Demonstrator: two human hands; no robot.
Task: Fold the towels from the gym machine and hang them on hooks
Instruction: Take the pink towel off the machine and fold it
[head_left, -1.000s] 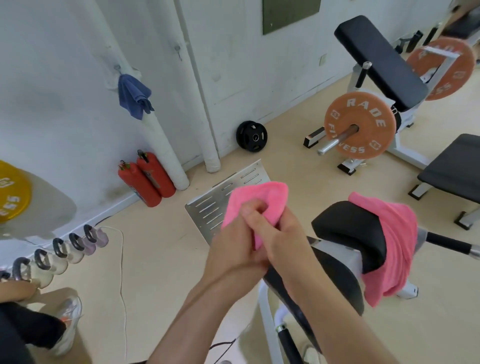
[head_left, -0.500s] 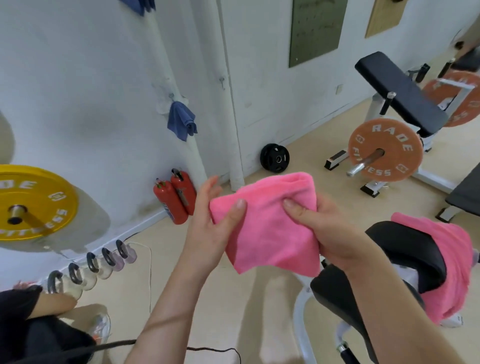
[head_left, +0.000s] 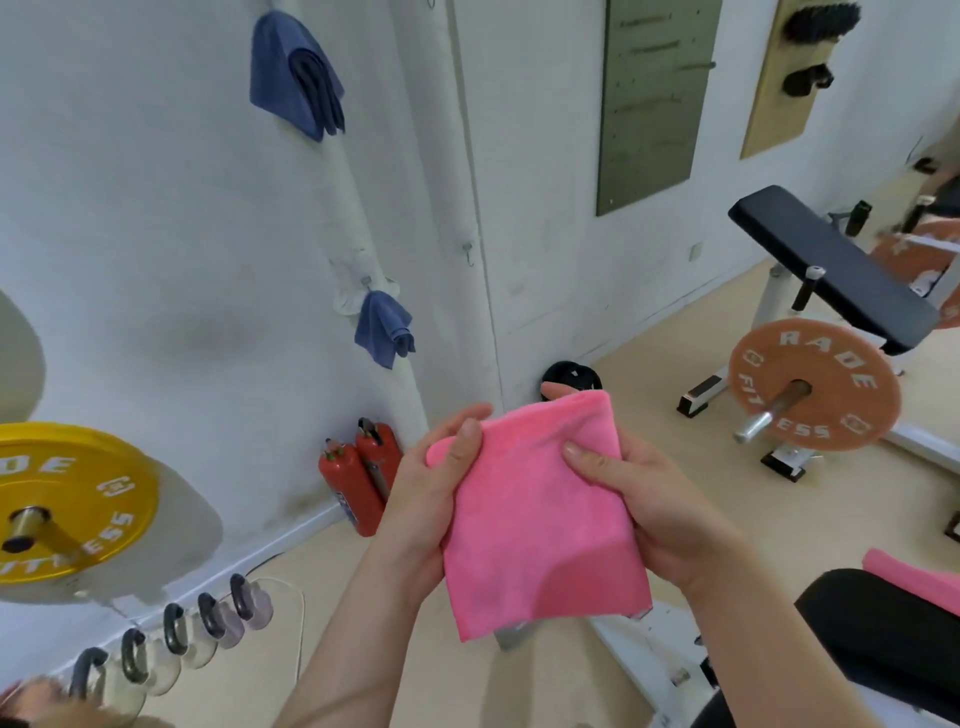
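Gym room, white walls, beige floor; reference landmark is the white wrapped pipe (head_left: 358, 208) running up the wall. Two dark blue cloth towels hang on it, one near its top (head_left: 296, 78), one about halfway down it (head_left: 384, 327). Just right of the pipe, slightly above the lower blue towel, is a small bare metal wall hook (head_left: 469, 254). Two red cylindrical fire extinguishers (head_left: 358, 483) stand at the pipe's foot. Change over the last second: the pink microfibre towel (head_left: 535, 519) was bunched between both hands, then spread as a wide flat panel. It is now a narrower, taller folded rectangle, held in the air below and right of the pipe. The view has also lifted toward the wall. Judgement: folding of this towel looks all but done, and hanging comes next; the bare hook seems the likely target. Left hand (head_left: 421, 499) grips the towel's upper left edge, thumb (head_left: 467, 441) laid over the front, fingers curled behind. Right hand (head_left: 654, 509) pinches the right edge, thumb (head_left: 587, 457) pressed flat on the front, its fingers hidden behind the cloth. One fingertip shows above the top edge; cannot tell whose. A second pink towel (head_left: 914, 577) lies on the black padded machine seat (head_left: 883, 623), far right of the pipe and low, not yet folded.
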